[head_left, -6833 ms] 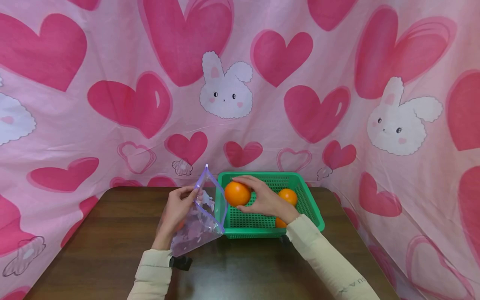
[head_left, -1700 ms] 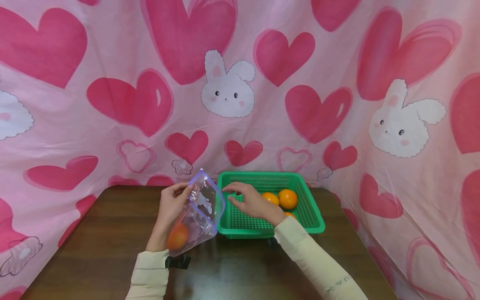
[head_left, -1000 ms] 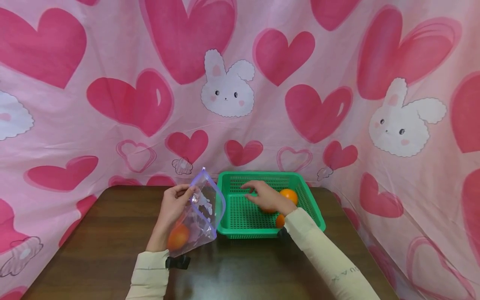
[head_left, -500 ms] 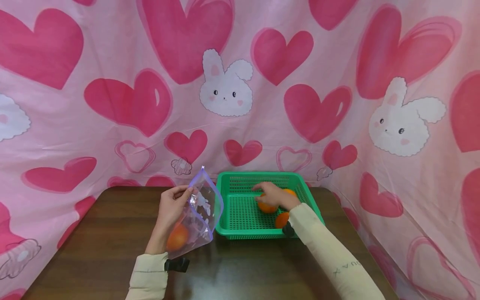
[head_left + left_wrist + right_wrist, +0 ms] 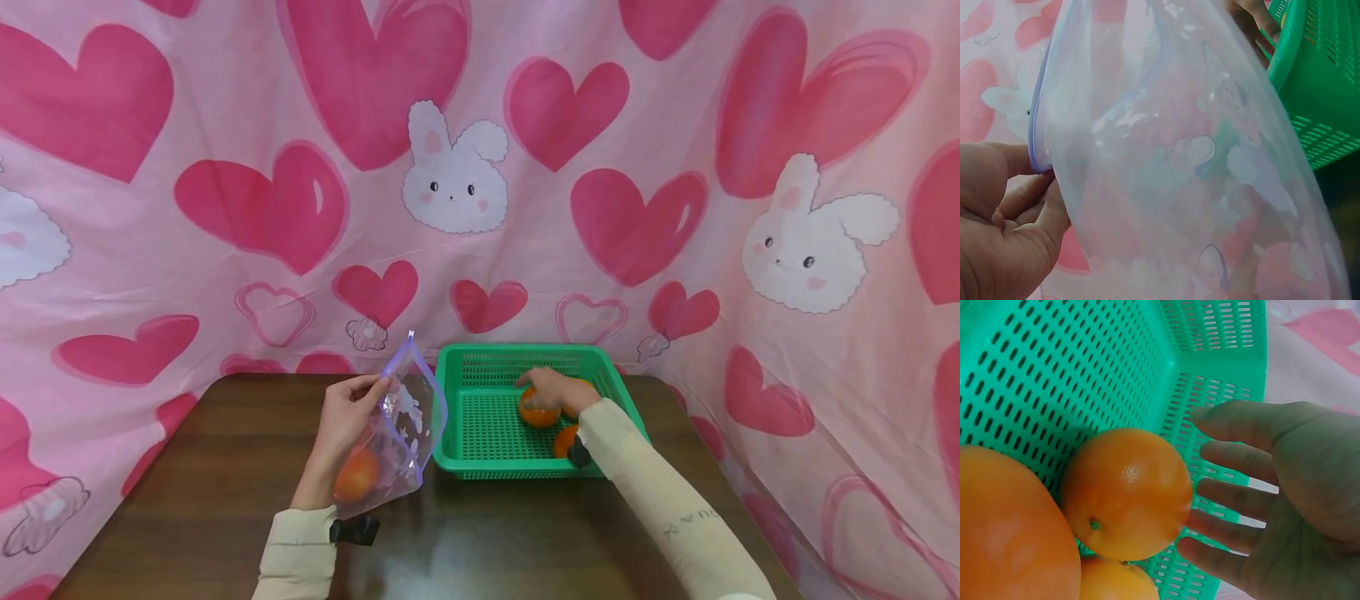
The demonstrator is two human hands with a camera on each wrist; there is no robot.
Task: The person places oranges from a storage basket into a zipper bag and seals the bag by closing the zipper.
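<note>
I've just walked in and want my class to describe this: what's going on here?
A person's left hand holds open a clear, purple-edged bag with an orange visible inside. Their right hand is over a green basket, fingers extended close to one of three oranges there. It isn't gripping any yet; whether it touches one is unclear.

Three oranges (image 5: 1127, 495) in green basket (image 5: 480, 427)

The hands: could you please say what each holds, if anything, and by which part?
The left hand pinches the clear bag by its purple rim; the right hand, close beside an orange, holds nothing.
</note>
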